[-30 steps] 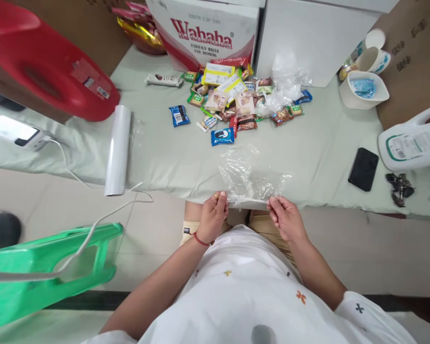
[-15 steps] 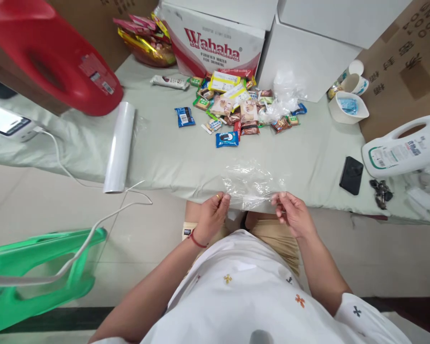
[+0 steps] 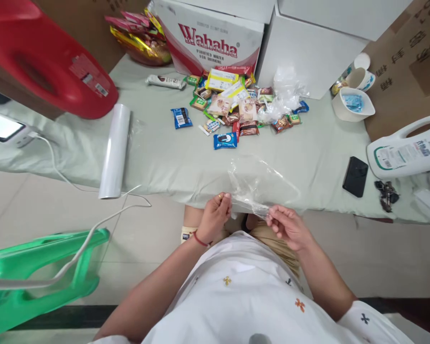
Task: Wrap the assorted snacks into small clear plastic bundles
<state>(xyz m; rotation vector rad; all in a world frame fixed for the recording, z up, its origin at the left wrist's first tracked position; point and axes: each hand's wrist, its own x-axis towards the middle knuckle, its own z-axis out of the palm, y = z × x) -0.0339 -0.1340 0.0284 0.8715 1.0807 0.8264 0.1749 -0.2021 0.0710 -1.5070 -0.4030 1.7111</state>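
Observation:
A clear plastic bag (image 3: pixel 252 184) lies over the table's front edge, its near side stretched between my hands. My left hand (image 3: pixel 217 212) pinches one corner between thumb and fingers. Opposite it, my right hand (image 3: pixel 286 224) is closed on the other end and sits slightly lower. Beyond the bag lies a pile of small wrapped snacks (image 3: pixel 247 111), with a blue snack packet (image 3: pixel 225 140) nearest to me. Crumpled clear plastic (image 3: pixel 281 105) rests on the right part of the pile.
On the left are a roll of plastic film (image 3: pixel 115 150), a red jug (image 3: pixel 75 71) and a green stool (image 3: pixel 50 286). A Wahaba-style printed carton (image 3: pixel 208 40) stands behind the snacks. At right are a black phone-like object (image 3: pixel 355 177), keys (image 3: pixel 386 195), a white bottle (image 3: pixel 408 152) and a white bowl (image 3: pixel 369 110).
My right hand has moved down and slightly left with its end of the bag. The bag's near edge now slants and its far part lies flatter. My left hand has barely moved.

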